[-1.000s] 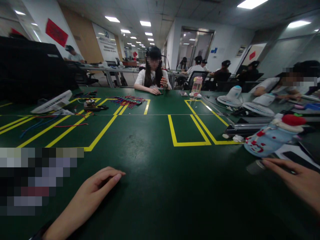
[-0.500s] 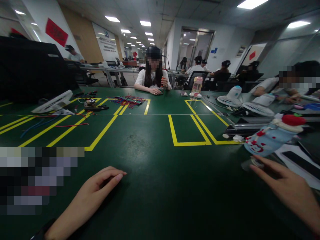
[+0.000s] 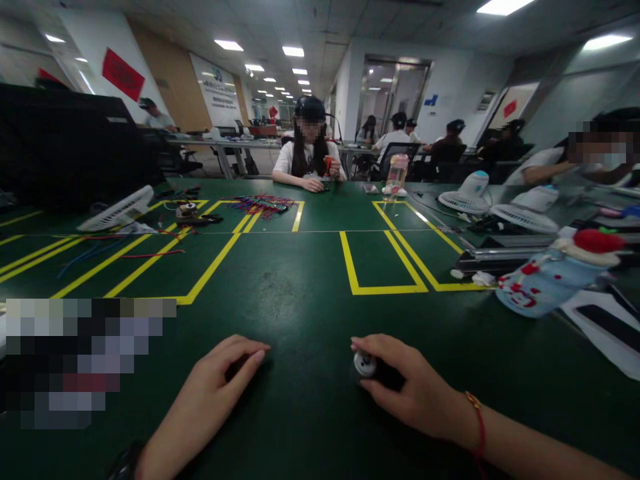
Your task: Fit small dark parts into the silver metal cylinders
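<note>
The right hand rests low on the green bench, fingers curled round a small dark object with a round white end; the white end pokes out between thumb and forefinger, and the rest is hidden under the palm, so what it is cannot be told. A red cord circles the wrist. The left hand lies just beside it — palm down on the bench, fingers loosely bent, holding nothing, apart from the object.

Ahead of both hands, yellow tape lines mark boxes on the bench. To the right, near the edge, a pale blue bottle with red marks and a red cap lies tilted, with a white sheet just beside it. Further back on that side stand two small white fans and a pink bottle.

To the left, another fan lies tipped over near loose red and blue wires, and a bundle of coloured wires sits farther back. Across the bench a person in a white shirt sits holding something red — too small to make out. Another person sits at far right, and more sit at desks behind.
</note>
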Tool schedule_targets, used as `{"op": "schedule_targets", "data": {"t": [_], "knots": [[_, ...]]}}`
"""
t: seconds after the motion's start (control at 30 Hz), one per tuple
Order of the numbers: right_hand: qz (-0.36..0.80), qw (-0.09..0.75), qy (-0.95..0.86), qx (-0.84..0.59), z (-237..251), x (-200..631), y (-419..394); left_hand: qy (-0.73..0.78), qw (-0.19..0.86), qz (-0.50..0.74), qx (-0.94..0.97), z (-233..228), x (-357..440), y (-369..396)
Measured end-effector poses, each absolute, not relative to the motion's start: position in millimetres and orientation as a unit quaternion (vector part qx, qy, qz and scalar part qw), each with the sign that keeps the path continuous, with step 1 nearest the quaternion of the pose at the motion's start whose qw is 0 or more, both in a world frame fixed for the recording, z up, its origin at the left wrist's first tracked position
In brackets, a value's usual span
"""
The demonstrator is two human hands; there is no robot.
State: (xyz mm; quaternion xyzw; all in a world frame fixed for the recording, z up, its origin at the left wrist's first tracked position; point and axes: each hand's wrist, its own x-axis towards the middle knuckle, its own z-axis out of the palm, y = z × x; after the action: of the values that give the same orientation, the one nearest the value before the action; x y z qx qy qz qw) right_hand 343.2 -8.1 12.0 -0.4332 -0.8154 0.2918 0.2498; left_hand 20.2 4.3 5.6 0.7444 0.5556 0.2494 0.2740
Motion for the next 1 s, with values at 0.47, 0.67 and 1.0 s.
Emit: {"op": "schedule_targets", "data": {"t": [0.47, 0.67, 1.0], "knots": [[0.353, 0.245, -0.756, -0.494, 6.9, 340.4, -7.4, 0.408, 0.302, 0.285, 0.813, 50.3, 142.2, 12.7], [0.347, 0.256, -0.755, -0.494, 4.3, 341.1, -9.1, 0.406, 0.309, 0.277, 0.814, 48.8, 133.1, 9.0], [0.336, 0.255, -0.760, -0.495, 5.1, 340.7, -8.5, 0.410, 0.327, 0.312, 0.792, 49.2, 129.7, 8.4]]}}
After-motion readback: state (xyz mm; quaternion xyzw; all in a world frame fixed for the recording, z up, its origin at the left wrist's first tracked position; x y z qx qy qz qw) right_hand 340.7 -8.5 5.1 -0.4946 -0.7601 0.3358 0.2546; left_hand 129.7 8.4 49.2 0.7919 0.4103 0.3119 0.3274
